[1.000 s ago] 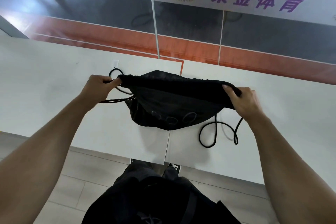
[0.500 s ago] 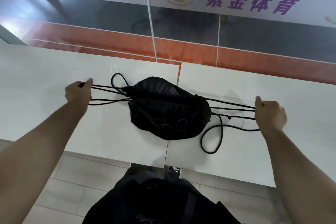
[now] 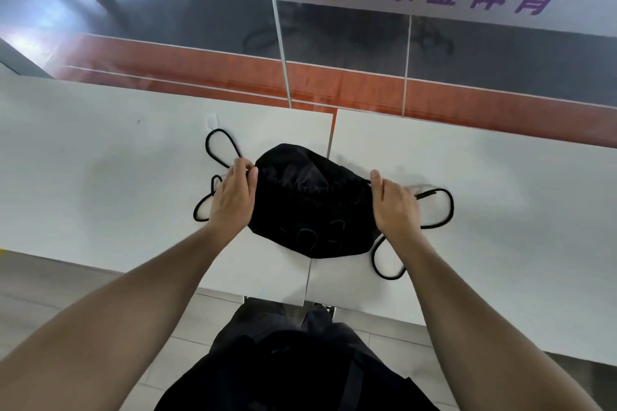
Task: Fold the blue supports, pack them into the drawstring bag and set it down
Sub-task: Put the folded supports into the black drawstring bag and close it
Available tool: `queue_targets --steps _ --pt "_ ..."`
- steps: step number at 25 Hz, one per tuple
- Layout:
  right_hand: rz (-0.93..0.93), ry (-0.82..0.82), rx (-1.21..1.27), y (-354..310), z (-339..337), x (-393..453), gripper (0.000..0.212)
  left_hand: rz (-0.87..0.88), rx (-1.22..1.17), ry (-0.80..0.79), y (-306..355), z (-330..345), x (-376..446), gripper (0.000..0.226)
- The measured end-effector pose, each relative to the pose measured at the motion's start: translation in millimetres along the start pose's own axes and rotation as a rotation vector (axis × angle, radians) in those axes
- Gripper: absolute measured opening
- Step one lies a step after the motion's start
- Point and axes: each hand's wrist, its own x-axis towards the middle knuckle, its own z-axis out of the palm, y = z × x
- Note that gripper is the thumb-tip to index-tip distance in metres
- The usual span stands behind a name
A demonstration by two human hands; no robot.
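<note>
A: Where is the black drawstring bag (image 3: 309, 207)?

B: It lies on the white table (image 3: 100, 177), right over the crack where two tabletops meet; its top is bunched up tight.

A: What do the hands do?

B: The left hand (image 3: 233, 198) is at the bag's left corner, fingers pinched on the cord there; the right hand (image 3: 395, 203) is at the right corner, fingers curled around that cord.

A: And the cords (image 3: 440, 210)?

B: They flop in black loops on the table on both sides of the bag.
</note>
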Motion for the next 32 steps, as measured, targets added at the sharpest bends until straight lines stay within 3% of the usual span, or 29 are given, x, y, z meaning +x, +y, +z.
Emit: queue_targets --steps 4,7,9,11,16,19,21,25,27,29,31,32 --pt "0.147 0.170 0.308 -1 -38 15 0.063 0.107 -0.105 0.139 22 -31 12 0.024" --pt "0.206 0.293 0.278 18 -67 29 0.063 0.140 -0.041 0.192 20 -68 39 0.050" --pt "0.305 0.354 0.233 45 -81 34 0.062 0.058 0.136 0.212 7 -91 59 0.067" --pt "0.418 0.379 0.179 75 -90 31 0.060 -0.084 0.257 0.261 -12 -109 71 0.069" --pt "0.593 0.332 0.212 103 -81 26 0.060 -0.243 0.265 0.273 -20 -104 74 0.067" --pt "0.550 0.220 0.156 88 -66 33 0.054 -0.160 0.159 0.186 -5 -78 68 0.053" --pt "0.452 0.208 0.093 70 -53 33 0.043 -0.010 0.234 0.181 10 -60 52 0.039" --pt "0.021 0.177 0.193 14 -21 9 0.037 0.252 0.176 0.068 52 -17 -5 0.042" --pt "-0.127 0.036 0.209 -7 -7 -7 0.044 0.205 0.187 -0.036 61 1 -29 0.055" --pt "-0.156 -0.118 0.145 -15 9 -19 0.065 0.057 0.121 -0.157 62 11 -34 0.071" --pt "-0.111 -0.162 0.069 -11 25 -24 0.081 -0.102 -0.062 -0.220 61 15 -21 0.068" --pt "-0.064 -0.139 0.035 -8 31 -24 0.078 -0.130 -0.124 -0.243 60 17 -12 0.058"
